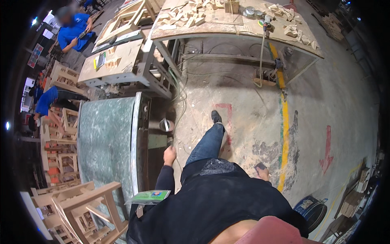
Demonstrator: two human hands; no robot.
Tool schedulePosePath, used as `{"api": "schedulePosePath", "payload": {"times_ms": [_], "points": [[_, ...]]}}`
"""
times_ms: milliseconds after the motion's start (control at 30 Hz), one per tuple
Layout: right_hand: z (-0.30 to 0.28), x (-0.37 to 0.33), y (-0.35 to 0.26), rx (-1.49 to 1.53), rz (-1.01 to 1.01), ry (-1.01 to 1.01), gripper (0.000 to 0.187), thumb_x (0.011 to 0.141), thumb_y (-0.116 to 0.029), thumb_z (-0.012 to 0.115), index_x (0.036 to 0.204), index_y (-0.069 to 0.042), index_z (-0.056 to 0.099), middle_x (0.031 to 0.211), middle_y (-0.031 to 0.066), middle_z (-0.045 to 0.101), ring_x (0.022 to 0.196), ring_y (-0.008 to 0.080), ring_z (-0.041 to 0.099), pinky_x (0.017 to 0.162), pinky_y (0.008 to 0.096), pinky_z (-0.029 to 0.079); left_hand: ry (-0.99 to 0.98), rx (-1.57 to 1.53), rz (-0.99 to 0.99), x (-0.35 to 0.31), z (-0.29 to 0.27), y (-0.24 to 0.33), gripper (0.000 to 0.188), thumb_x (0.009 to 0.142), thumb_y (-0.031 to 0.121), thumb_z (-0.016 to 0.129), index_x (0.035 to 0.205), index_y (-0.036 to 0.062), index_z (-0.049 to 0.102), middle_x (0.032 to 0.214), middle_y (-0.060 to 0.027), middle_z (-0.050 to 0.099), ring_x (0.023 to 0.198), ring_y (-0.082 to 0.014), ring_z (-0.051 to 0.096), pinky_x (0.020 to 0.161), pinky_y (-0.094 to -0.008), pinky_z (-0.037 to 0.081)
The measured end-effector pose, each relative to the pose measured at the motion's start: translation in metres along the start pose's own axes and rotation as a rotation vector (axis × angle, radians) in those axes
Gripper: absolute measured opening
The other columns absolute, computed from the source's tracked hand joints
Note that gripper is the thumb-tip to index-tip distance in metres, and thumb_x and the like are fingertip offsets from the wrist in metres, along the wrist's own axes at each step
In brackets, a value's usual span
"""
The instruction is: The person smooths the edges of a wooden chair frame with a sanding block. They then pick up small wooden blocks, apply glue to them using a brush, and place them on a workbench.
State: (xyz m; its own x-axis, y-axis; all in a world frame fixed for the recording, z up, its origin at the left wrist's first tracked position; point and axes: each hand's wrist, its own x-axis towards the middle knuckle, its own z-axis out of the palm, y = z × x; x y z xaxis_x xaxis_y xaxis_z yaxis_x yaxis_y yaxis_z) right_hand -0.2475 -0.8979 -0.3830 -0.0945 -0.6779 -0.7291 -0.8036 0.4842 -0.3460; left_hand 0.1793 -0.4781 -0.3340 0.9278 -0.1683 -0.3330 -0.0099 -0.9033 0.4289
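My left hand hangs beside my body in a loose fist, near the side of the green-topped conveyor table. Nothing shows in its fingers. To the right of my body, my right hand is closed around a small dark flat block; the frame does not show its exact kind. Both hands are over the floor, apart from any bench. One leg is stretched forward, its dark shoe on the concrete.
Ahead stands a workbench with wood pieces and a hose-fed power sander. A bucket sits by the conveyor. Wooden frames are at left, where people in blue shirts work. A blue drum stands at right.
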Motion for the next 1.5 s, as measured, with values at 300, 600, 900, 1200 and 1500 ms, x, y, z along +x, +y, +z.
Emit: {"api": "schedulePosePath", "payload": {"times_ms": [300, 600, 900, 1200, 1500], "points": [[-0.016, -0.005, -0.162, 0.113, -0.035, -0.007, 0.054, 0.079, -0.02, 0.081, 0.121, 0.004, 0.057, 0.105, 0.02, 0.069, 0.082, 0.0337, 0.069, 0.061, 0.0382, 0.055, -0.218, -0.083, 0.317, 0.232, 0.066, 0.299, 0.031, 0.095, 0.026, 0.044, 0.105, 0.0024, 0.061, 0.096, -0.031, 0.065, 0.095, -0.0475, 0.062, 0.082, -0.0543, 0.048], [-0.083, 0.183, -0.34, 0.048, -0.621, 0.438, 0.047, 0.083, -0.032, 0.078, 0.111, 0.002, 0.061, 0.091, 0.0072, 0.066, 0.071, 0.0153, 0.063, 0.053, 0.0297, 0.051, -0.377, 0.018, 0.519, 0.324, 0.065, 0.443, 0.039, 0.092, 0.034, 0.048, 0.094, -0.0004, 0.068, 0.091, -0.0304, 0.065, 0.092, -0.0459, 0.063, 0.084, -0.0524, 0.049], [-0.134, 0.145, -0.714, 0.604, -0.614, 0.061, 0.046, 0.093, -0.026, 0.067, 0.127, 0.001, 0.055, 0.124, 0.0084, 0.062, 0.104, 0.0115, 0.061, 0.071, 0.0266, 0.055, -0.297, 0.131, 0.145, 0.366, 0.045, 0.373, 0.041, 0.09, 0.034, 0.055, 0.095, -0.005, 0.064, 0.091, -0.0303, 0.065, 0.091, -0.0462, 0.064, 0.08, -0.05, 0.05], [-0.108, 0.248, -1.028, 0.664, -0.865, -0.133, 0.026, 0.094, -0.024, 0.064, 0.111, -0.005, 0.062, 0.1, 0.0016, 0.067, 0.085, 0.0094, 0.062, 0.062, 0.025, 0.053, -0.073, 0.003, -0.258, 0.326, 0.021, 0.362, 0.036, 0.092, 0.031, 0.049, 0.099, -0.0001, 0.065, 0.097, -0.0294, 0.065, 0.097, -0.0455, 0.062, 0.085, -0.0514, 0.049], [0.014, 0.356, -1.233, 0.419, -1.006, -0.16, 0.018, 0.087, -0.013, 0.068, 0.09, 0.004, 0.061, 0.077, 0.0078, 0.064, 0.069, 0.016, 0.06, 0.064, 0.0315, 0.05, -0.027, -0.114, -0.379, 0.343, 0.009, 0.492, 0.042, 0.093, 0.041, 0.051, 0.088, 0.0035, 0.071, 0.077, -0.0201, 0.069, 0.084, -0.038, 0.068, 0.078, -0.0487, 0.051]]}}
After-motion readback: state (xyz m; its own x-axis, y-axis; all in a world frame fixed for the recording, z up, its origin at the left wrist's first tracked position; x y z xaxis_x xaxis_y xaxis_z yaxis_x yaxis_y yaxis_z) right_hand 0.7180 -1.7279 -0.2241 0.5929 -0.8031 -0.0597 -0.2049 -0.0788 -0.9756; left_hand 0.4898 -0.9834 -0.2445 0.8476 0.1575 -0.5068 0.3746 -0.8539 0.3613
